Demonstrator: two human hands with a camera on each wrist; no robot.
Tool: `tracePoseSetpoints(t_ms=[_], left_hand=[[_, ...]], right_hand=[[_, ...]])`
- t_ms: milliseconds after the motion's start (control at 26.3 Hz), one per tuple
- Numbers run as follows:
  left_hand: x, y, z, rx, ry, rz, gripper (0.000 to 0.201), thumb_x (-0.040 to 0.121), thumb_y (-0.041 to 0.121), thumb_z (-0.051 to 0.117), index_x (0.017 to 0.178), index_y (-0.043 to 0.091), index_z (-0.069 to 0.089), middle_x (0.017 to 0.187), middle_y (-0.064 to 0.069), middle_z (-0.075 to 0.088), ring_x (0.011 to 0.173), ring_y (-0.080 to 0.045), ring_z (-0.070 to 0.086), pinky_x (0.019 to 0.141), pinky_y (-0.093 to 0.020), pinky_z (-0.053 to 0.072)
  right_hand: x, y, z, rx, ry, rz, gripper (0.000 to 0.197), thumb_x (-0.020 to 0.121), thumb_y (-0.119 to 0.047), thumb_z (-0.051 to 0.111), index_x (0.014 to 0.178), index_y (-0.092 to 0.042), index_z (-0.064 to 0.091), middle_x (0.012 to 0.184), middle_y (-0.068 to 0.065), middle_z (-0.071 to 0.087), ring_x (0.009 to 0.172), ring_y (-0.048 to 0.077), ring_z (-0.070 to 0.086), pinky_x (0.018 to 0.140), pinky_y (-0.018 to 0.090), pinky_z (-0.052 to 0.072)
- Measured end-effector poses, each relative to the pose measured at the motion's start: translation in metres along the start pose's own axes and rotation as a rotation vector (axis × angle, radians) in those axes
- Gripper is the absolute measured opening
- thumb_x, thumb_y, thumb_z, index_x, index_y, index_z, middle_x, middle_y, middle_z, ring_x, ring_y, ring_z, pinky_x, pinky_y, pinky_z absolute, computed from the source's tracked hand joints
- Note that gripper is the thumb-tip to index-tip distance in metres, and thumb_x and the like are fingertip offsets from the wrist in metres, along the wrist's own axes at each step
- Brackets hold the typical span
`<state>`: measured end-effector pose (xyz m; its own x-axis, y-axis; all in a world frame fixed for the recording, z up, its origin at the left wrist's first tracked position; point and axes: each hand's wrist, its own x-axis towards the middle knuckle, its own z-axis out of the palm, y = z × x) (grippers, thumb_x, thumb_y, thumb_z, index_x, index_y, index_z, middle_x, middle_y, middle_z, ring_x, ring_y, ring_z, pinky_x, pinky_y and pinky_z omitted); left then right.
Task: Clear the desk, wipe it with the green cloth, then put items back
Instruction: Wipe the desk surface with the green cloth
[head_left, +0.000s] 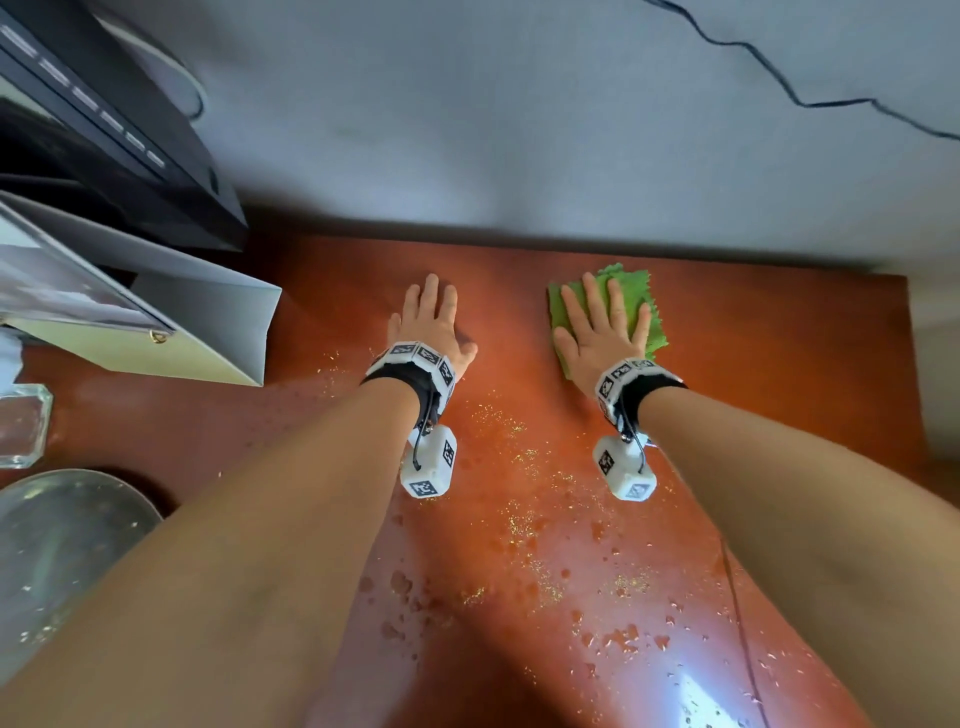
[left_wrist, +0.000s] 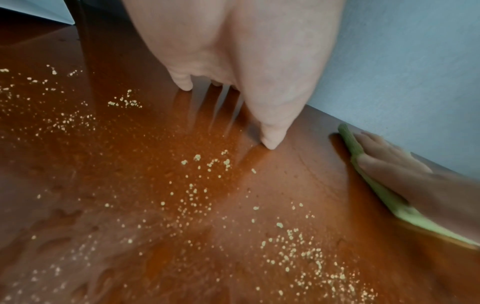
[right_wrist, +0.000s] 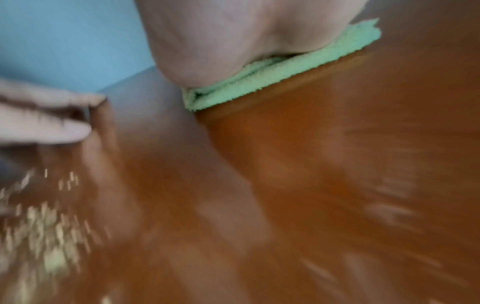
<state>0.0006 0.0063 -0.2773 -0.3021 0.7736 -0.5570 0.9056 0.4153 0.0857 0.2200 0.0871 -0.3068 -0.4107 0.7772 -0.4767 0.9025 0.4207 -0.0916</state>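
The green cloth (head_left: 631, 299) lies folded on the reddish-brown desk (head_left: 779, 374) near the back wall. My right hand (head_left: 602, 327) presses flat on the green cloth (right_wrist: 272, 78) with straight, spread fingers. My left hand (head_left: 431, 322) rests flat on the bare desk to the left of the cloth, fingers straight. In the left wrist view the left hand (left_wrist: 233, 61) touches the desk (left_wrist: 130, 185) with its fingertips, and the green cloth (left_wrist: 384, 195) shows at the right under the right hand (left_wrist: 405, 176). Yellowish crumbs (head_left: 519, 467) and water drops (head_left: 618, 634) cover the desk nearer to me.
A white paper bag (head_left: 156, 322) and a black bag (head_left: 104, 145) stand at the desk's left. A glass jar (head_left: 21, 426) and a round metal lid (head_left: 62, 545) sit at the front left. A black cable (head_left: 779, 78) runs on the grey wall behind.
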Motion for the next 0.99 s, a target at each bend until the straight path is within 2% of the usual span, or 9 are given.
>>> tracePoseSetpoints(t_ms=[114, 267, 343, 457, 533, 686, 876, 990], left_hand=[[0.003, 0.0, 0.006, 0.004, 0.032, 0.005, 0.084, 0.094, 0.053, 0.048, 0.155, 0.025, -0.001, 0.163, 0.001, -0.013, 0.15, -0.025, -0.006, 0.12, -0.048, 0.015], [0.003, -0.001, 0.009, 0.009, 0.046, 0.007, 0.084, 0.093, 0.054, 0.048, 0.155, 0.026, -0.001, 0.163, 0.0, -0.013, 0.15, -0.025, -0.006, 0.12, -0.048, 0.013], [0.002, 0.0, 0.009, 0.002, 0.036, 0.006, 0.084, 0.094, 0.053, 0.048, 0.155, 0.025, -0.002, 0.163, 0.0, -0.014, 0.15, -0.025, -0.007, 0.121, -0.048, 0.012], [0.0, 0.001, 0.005, -0.007, 0.03, -0.003, 0.084, 0.094, 0.051, 0.049, 0.155, 0.025, -0.002, 0.163, 0.0, -0.015, 0.15, -0.025, -0.008, 0.121, -0.048, 0.012], [0.002, 0.001, 0.005, -0.017, 0.028, 0.004, 0.084, 0.094, 0.049, 0.051, 0.155, 0.025, -0.001, 0.163, 0.0, -0.014, 0.15, -0.025, -0.007, 0.121, -0.048, 0.013], [0.002, -0.001, 0.005, 0.0, 0.045, 0.017, 0.084, 0.094, 0.051, 0.049, 0.155, 0.024, -0.002, 0.163, -0.002, -0.013, 0.15, -0.026, -0.006, 0.12, -0.049, 0.014], [0.003, 0.0, 0.006, -0.008, 0.041, 0.012, 0.084, 0.094, 0.053, 0.048, 0.155, 0.025, -0.002, 0.163, 0.0, -0.013, 0.15, -0.026, -0.006, 0.12, -0.048, 0.013], [-0.002, -0.004, 0.001, -0.06, 0.043, 0.026, 0.079, 0.094, 0.045, 0.051, 0.155, 0.023, 0.006, 0.163, 0.0, -0.007, 0.15, -0.024, -0.002, 0.119, -0.047, 0.016]], right_hand=[[0.023, -0.024, -0.008, 0.069, 0.029, 0.07, 0.061, 0.099, -0.05, 0.008, 0.155, -0.034, -0.009, 0.161, -0.009, -0.022, 0.148, 0.022, -0.022, 0.114, 0.062, -0.012], [0.032, -0.051, -0.007, 0.038, 0.057, 0.006, 0.06, 0.099, -0.05, 0.007, 0.155, -0.032, -0.009, 0.162, -0.007, -0.02, 0.149, 0.023, -0.02, 0.114, 0.062, -0.011], [0.019, -0.06, -0.002, -0.012, 0.042, -0.076, 0.06, 0.099, -0.051, 0.006, 0.154, -0.034, -0.009, 0.162, -0.007, -0.02, 0.148, 0.023, -0.021, 0.115, 0.062, -0.011], [-0.015, -0.064, 0.014, -0.122, 0.013, -0.282, 0.06, 0.098, -0.056, 0.0, 0.154, -0.036, -0.01, 0.162, -0.007, -0.017, 0.148, 0.022, -0.02, 0.115, 0.062, -0.01], [-0.026, -0.057, 0.022, -0.169, 0.005, -0.349, 0.059, 0.099, -0.057, -0.001, 0.154, -0.038, -0.008, 0.163, -0.009, -0.013, 0.149, 0.022, -0.016, 0.115, 0.06, -0.01], [-0.019, -0.05, 0.019, -0.166, 0.009, -0.35, 0.058, 0.099, -0.059, 0.001, 0.154, -0.042, -0.005, 0.163, -0.013, -0.009, 0.15, 0.019, -0.013, 0.116, 0.058, -0.012], [0.0, -0.057, 0.011, -0.133, 0.021, -0.274, 0.058, 0.098, -0.058, 0.0, 0.153, -0.042, -0.007, 0.162, -0.014, -0.015, 0.149, 0.019, -0.019, 0.114, 0.058, -0.016], [0.007, -0.064, 0.007, -0.107, -0.014, -0.235, 0.056, 0.1, -0.053, 0.004, 0.153, -0.041, -0.009, 0.161, -0.013, -0.019, 0.148, 0.018, -0.022, 0.115, 0.056, -0.017]])
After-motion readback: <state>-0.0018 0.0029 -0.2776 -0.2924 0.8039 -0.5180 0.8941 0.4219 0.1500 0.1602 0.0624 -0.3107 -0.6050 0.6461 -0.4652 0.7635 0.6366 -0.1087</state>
